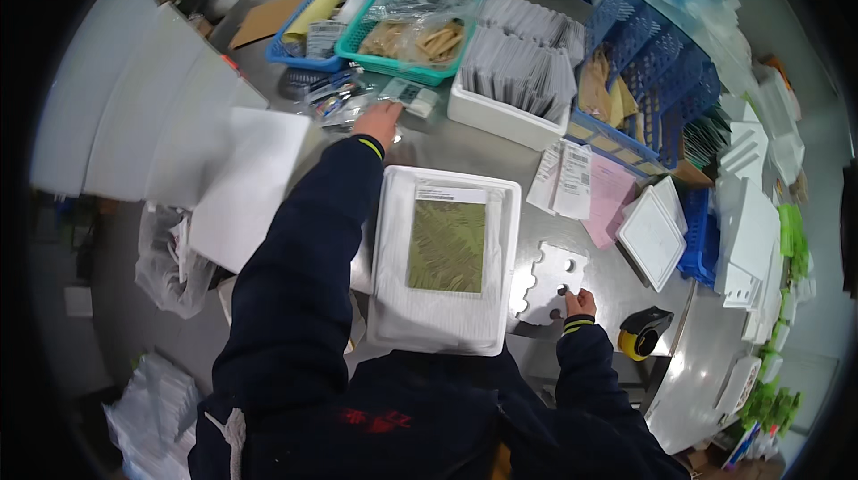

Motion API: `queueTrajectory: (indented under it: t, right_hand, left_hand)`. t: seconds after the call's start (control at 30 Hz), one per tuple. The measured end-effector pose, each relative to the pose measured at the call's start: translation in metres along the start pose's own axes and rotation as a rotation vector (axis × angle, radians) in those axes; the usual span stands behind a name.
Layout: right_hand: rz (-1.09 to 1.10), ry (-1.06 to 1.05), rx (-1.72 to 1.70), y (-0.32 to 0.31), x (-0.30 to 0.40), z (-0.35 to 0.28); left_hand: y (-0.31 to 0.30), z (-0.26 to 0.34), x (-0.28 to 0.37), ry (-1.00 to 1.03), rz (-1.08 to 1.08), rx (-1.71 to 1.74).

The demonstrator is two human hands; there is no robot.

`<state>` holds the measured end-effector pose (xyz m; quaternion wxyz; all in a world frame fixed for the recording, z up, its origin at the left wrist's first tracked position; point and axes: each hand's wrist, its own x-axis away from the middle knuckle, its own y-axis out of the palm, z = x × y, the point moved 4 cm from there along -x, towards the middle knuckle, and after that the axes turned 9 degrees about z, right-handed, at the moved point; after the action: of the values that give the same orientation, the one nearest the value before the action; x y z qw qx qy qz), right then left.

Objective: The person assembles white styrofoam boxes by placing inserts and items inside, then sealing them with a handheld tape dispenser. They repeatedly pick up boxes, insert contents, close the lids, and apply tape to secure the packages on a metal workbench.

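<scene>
My left hand (377, 123) reaches forward to clear plastic packets (340, 99) and a small bag with white pieces (421, 102); its fingertips touch the plastic, and whether they grip it is unclear. At the metal table's near edge, my right hand (581, 304) has its fingers at the lower right of a white foam sheet (554, 279) with round holes and a notched side. Between my arms, close to my body, lies a white foam box (444, 319). A printed card with a green leaf-like picture (447, 245) rests on it.
A green basket (407, 70) holds bagged tan sticks. Beside it are a blue basket (301, 59), a foam box of upright packets (501, 119) and a blue divided rack (627, 138). Printed labels (573, 178), a pink sheet (608, 202), foam lids (651, 236) and a tape dispenser (643, 334) lie at right.
</scene>
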<state>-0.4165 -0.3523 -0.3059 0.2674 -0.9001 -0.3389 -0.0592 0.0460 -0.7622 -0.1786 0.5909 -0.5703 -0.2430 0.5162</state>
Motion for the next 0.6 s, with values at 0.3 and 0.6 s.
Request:
queueTrajectory:
  t: [0.3, 0.6]
  right_hand:
    - [0.047, 0.010, -0.051, -0.003, 0.019, -0.026]
    - [0.034, -0.037, 0.078, 0.000, 0.022, -0.035]
  left_hand:
    - [0.047, -0.001, -0.050, 0.114, -0.114, -0.366]
    - [-0.156, 0.071, -0.007, 0.137, 0.017, 0.610]
